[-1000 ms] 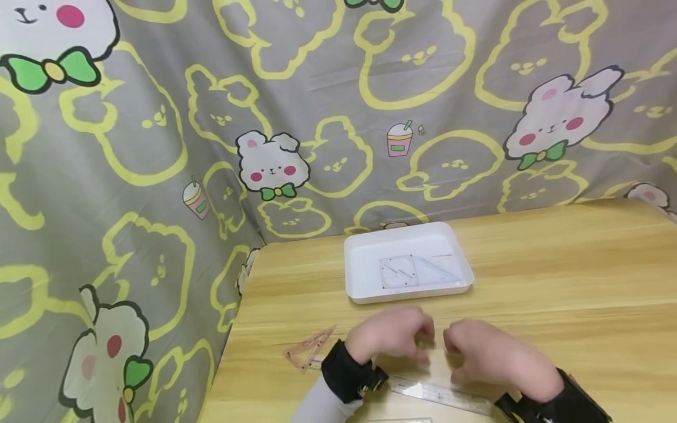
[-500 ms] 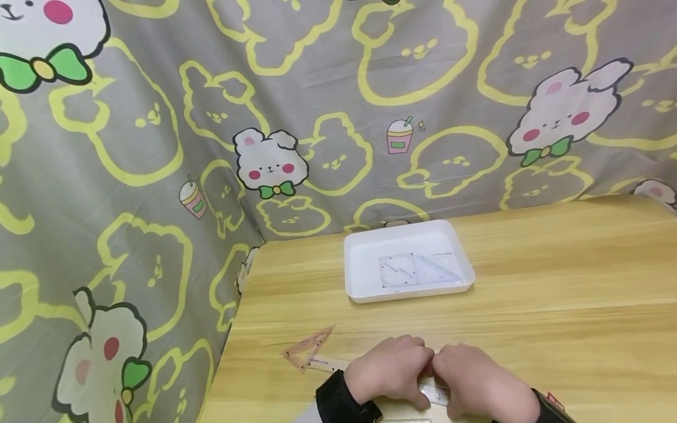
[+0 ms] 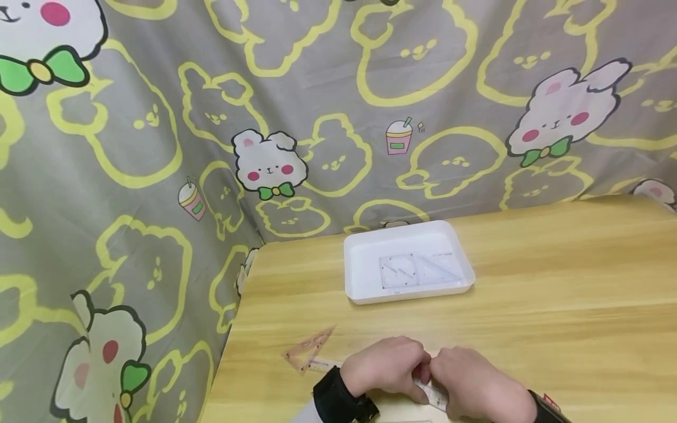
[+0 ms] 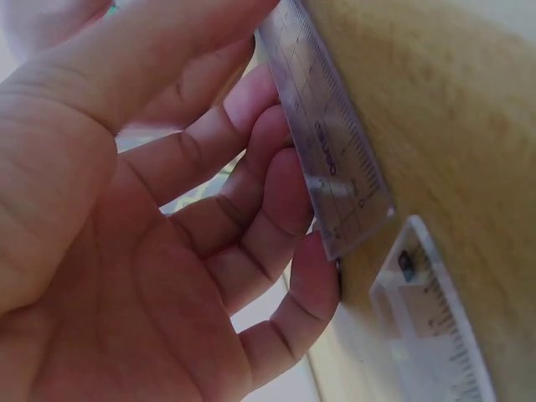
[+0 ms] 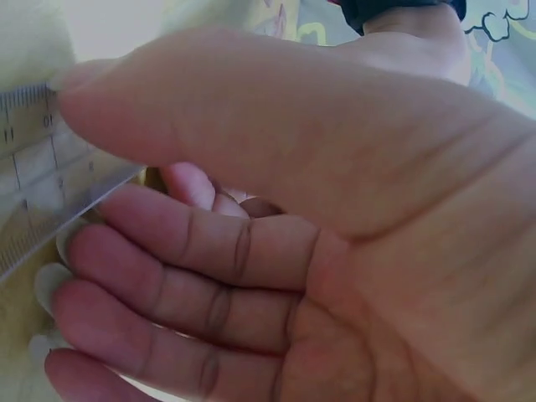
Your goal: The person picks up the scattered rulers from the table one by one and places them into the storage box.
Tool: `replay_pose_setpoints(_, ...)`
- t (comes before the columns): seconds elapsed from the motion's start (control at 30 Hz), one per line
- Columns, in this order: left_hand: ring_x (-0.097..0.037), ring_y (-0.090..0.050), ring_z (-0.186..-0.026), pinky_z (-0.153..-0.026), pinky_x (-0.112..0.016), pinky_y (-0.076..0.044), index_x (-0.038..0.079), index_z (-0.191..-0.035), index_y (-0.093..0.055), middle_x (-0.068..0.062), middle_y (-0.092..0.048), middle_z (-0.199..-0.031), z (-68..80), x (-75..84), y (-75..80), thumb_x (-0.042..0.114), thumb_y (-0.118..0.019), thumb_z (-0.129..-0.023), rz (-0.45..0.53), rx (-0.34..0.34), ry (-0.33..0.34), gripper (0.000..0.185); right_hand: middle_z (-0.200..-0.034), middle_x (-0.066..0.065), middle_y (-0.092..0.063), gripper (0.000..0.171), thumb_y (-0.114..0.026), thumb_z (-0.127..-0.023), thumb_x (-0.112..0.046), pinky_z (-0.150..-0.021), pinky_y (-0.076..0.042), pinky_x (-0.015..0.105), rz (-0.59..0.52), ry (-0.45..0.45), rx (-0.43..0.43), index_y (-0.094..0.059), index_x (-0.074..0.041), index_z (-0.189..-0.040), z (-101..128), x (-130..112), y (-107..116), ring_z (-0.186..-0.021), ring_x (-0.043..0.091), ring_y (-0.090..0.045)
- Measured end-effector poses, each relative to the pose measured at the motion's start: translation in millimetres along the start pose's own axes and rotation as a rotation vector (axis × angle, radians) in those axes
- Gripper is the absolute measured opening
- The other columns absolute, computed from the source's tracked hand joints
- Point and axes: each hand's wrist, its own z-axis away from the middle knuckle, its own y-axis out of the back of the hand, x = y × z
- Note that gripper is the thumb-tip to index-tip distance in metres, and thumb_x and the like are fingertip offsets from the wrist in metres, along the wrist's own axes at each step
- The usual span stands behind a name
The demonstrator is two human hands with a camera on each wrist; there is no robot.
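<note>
My left hand (image 3: pixel 386 367) and right hand (image 3: pixel 478 382) are close together near the table's front, both pinching a clear ruler (image 3: pixel 438 398). In the left wrist view, the curled left fingertips meet one long edge of this ruler (image 4: pixel 327 142), which is tilted up off the table, and its end lies near a second clear ruler (image 4: pixel 435 327). The right wrist view has the right thumb over the ruler (image 5: pixel 38 172) and curled fingers along its lower edge. Both hands hide much of the ruler in the head view.
A white tray (image 3: pixel 365 298) holding clear drawing templates stands behind the hands. Left of them, an orange set square (image 3: pixel 301 355) lies against a partly hidden ruler (image 3: pixel 319 365). A patterned curtain (image 3: pixel 328 88) borders the table (image 3: pixel 555 282) at the back and left.
My hands started apart above the ruler, then came down and together until both pinched it. Since half a second ago, the ruler has tilted slightly. The tray and set square stay put.
</note>
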Motion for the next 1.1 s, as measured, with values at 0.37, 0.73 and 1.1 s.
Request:
replay_pose_setpoints(0.37,0.01,-0.053,-0.07,-0.069,-0.006,-0.044,0.017,-0.09,-0.069,0.019,-0.062,-0.078,4.6,-18.2,12.6,0.024,-0.077,-0.096,0.202,0.012,-0.136,0.012,-0.065,-0.021,-0.039,0.034,-0.076,-0.069,0.003,-0.052,-0.033,0.017,-0.283,0.072,-0.029,-0.054,-0.023,-0.068,-4,15,19,-0.058,-0.005,-0.033)
replay_pose_setpoints(0.73,0.009,-0.064,-0.088,-0.081,-0.011,-0.052,0.009,-0.119,-0.069,0.003,-0.076,-0.1,-4.9,-37.9,70.3,0.007,-0.069,-0.101,0.353,0.221,-0.193,0.018,-0.069,-0.016,-0.057,0.022,-0.076,-0.09,-0.005,-0.057,-0.043,0.023,-0.325,-0.028,-0.023,-0.069,-0.021,-0.077,-39,42,90,-0.062,-0.001,-0.048)
replay_pose_setpoints(1.1,0.001,-0.062,-0.09,-0.083,-0.016,-0.051,0.008,-0.112,-0.072,-0.002,-0.074,-0.099,-9.5,-67.6,87.6,0.009,-0.069,-0.101,0.419,0.484,-0.141,0.011,-0.076,-0.004,-0.063,0.012,-0.069,-0.101,-0.016,-0.057,-0.051,0.027,-0.445,-0.185,0.082,-0.066,-0.012,-0.09,-67,57,105,-0.061,0.01,-0.064)
